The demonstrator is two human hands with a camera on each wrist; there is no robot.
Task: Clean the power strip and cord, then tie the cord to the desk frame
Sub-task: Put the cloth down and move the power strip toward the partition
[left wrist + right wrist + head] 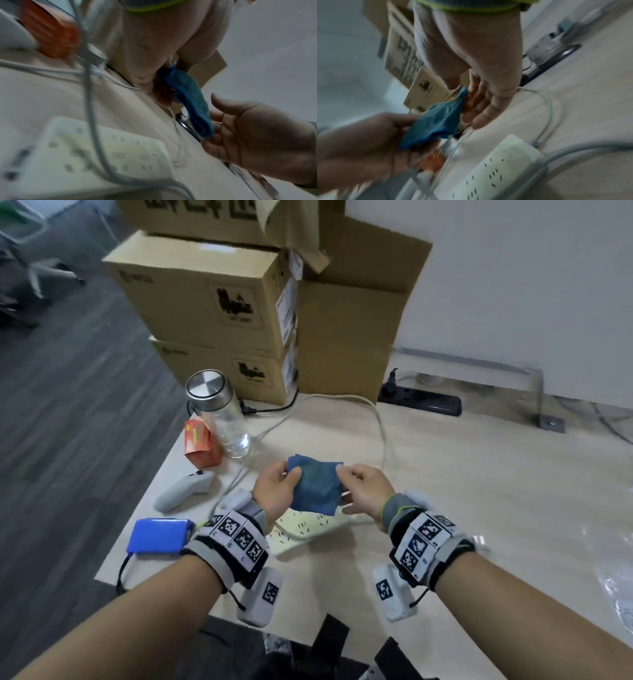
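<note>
Above the tabletop [445, 474], the left hand [274, 491] and right hand [368, 491] each pinch one side of a blue cloth [317, 486], palms facing inward; the white strip [308, 530] lies just below them, its cord [380, 419] looping away. From the left wrist, thumb and fingers [154, 86] clamp the cloth's edge. From the right wrist, only the thumb and forefinger pinch, the remaining fingers [488, 108] extended.

blue cloth [317, 487] looks like nubby matt microfiber. power strip [301, 529] is smooth cream plastic, a bit yellowed. desk [479, 474] is pale matt woodgrain. bottle [222, 416] upper left: clear, brushed metal lid. boxes [205, 302] plain matt cardboard.
</note>
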